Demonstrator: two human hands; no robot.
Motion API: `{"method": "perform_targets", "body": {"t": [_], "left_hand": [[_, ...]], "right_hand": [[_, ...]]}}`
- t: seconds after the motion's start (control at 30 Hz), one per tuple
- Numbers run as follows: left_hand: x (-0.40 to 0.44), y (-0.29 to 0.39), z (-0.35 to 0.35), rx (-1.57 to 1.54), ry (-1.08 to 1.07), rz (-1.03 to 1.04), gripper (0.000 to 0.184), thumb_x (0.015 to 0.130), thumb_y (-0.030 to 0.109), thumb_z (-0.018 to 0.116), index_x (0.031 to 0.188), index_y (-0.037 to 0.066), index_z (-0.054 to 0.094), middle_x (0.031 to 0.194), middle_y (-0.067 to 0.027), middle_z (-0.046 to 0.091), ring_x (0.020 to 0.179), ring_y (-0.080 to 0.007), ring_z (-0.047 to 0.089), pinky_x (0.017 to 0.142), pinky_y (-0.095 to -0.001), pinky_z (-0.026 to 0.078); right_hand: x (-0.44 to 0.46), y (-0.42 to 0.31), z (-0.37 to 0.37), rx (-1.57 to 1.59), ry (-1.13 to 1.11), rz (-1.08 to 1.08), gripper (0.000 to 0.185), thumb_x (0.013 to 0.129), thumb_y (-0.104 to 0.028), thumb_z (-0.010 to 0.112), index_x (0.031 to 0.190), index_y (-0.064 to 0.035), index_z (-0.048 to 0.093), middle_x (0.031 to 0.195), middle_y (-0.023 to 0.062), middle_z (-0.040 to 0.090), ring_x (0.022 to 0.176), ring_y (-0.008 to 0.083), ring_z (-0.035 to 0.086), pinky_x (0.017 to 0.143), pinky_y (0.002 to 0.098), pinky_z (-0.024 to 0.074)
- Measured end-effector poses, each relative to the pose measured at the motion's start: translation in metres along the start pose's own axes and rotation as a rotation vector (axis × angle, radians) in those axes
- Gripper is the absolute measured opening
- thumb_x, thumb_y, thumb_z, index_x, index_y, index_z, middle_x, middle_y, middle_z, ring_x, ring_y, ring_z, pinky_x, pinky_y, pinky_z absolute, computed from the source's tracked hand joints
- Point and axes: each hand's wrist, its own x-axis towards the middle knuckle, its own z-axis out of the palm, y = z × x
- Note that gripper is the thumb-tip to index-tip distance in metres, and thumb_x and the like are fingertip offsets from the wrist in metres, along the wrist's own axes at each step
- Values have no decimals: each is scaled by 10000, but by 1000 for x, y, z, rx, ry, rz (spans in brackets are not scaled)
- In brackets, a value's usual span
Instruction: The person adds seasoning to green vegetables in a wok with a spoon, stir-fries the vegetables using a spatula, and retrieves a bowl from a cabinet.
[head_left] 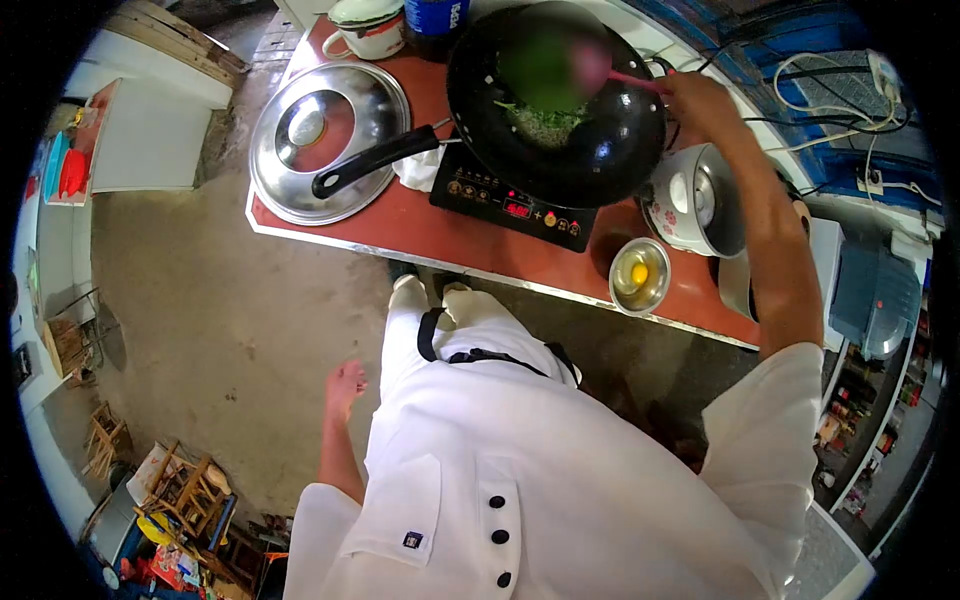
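Note:
My right hand reaches over the far right rim of the black wok, closed around the handle of a pink utensil. The utensil's head is blurred, so its kind cannot be made out. Under it, chopped greens lie in the wok, also partly blurred, with small pale bits around them. The wok stands on a black induction cooker with a lit red display; its long black handle points left. My left hand hangs low by my side, away from the table, holding nothing, fingers loosely bent.
A large steel lid lies left of the wok, near an enamel mug. Right of the cooker stand a white pot and a small steel bowl with a cracked egg, close to the table's front edge. Cables run behind.

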Motion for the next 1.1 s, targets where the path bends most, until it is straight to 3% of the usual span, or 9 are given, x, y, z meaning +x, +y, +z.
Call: {"method": "perform_targets", "body": {"t": [0.27, 0.3, 0.43, 0.53, 0.6, 0.8, 0.83, 0.9, 1.1], "left_hand": [[12, -13, -7, -25, 20, 3, 301, 932, 322, 534, 1010, 42, 610, 835, -62, 637, 623, -122, 597, 528, -273, 481], [9, -12, -4, -25, 28, -7, 294, 932, 321, 532, 1001, 47, 612, 826, -57, 636, 624, -120, 598, 521, -268, 474], [9, -11, 5, 6, 3, -11, 308, 931, 333, 531, 994, 43, 610, 828, -55, 637, 626, -119, 599, 522, -269, 473], [34, -49, 1, 183, -59, 304, 322, 929, 341, 530, 999, 37, 609, 853, -67, 646, 622, -121, 601, 530, -271, 480], [9, -9, 8, 10, -6, 2, 327, 930, 341, 528, 1015, 36, 609, 868, -68, 652, 627, -121, 603, 548, -274, 486], [-14, 14, 8, 97, -14, -22, 332, 925, 336, 537, 1058, 40, 607, 878, -62, 657, 630, -120, 606, 565, -273, 491], [-1, 0, -1, 108, -15, -21, 332, 925, 336, 537, 1058, 40, 607, 878, -62, 657, 630, -120, 606, 565, -273, 491], [37, -43, -17, 88, -87, 125, 344, 923, 328, 540, 1099, 39, 599, 896, -73, 659, 624, -125, 609, 560, -279, 496], [1, 11, -3, 63, 0, 52, 364, 923, 326, 539, 1128, 29, 588, 900, -81, 652, 620, -129, 607, 558, -277, 493]], "right_hand": [[-35, -20, -51, 61, 196, -61, 263, 869, -176, 565, 1116, -141, 648, 1004, 117, 664, 910, 318, 627, 784, 431, 488], [-30, -27, -47, 32, 194, -67, 308, 856, -143, 536, 1139, -208, 641, 940, 111, 674, 874, 309, 656, 748, 444, 517], [-32, -64, -4, -56, 187, -119, 339, 850, -91, 511, 1143, -203, 638, 898, 138, 668, 852, 310, 664, 718, 440, 528], [-69, -81, -12, -34, 115, -97, 381, 841, -65, 504, 1184, -192, 612, 883, 149, 664, 842, 307, 669, 703, 433, 539], [-85, -70, -15, -268, 103, -106, 395, 853, -73, 500, 1230, -166, 571, 870, 117, 633, 831, 275, 658, 697, 410, 536], [-47, -76, 20, -41, 22, 127, 471, 855, -58, 469, 1298, -212, 514, 954, 143, 620, 804, 297, 666, 681, 417, 545], [-50, -88, 13, 12, 25, 90, 474, 854, -42, 480, 1302, -194, 505, 913, 134, 654, 890, 306, 668, 703, 430, 558], [-75, -95, 1, -27, -19, 68, 479, 854, -41, 483, 1306, -197, 504, 926, 139, 651, 886, 304, 669, 691, 425, 559], [-68, -49, 24, -147, 59, 93, 416, 869, -78, 484, 1276, -150, 526, 931, 138, 652, 830, 320, 651, 696, 428, 532]]}}
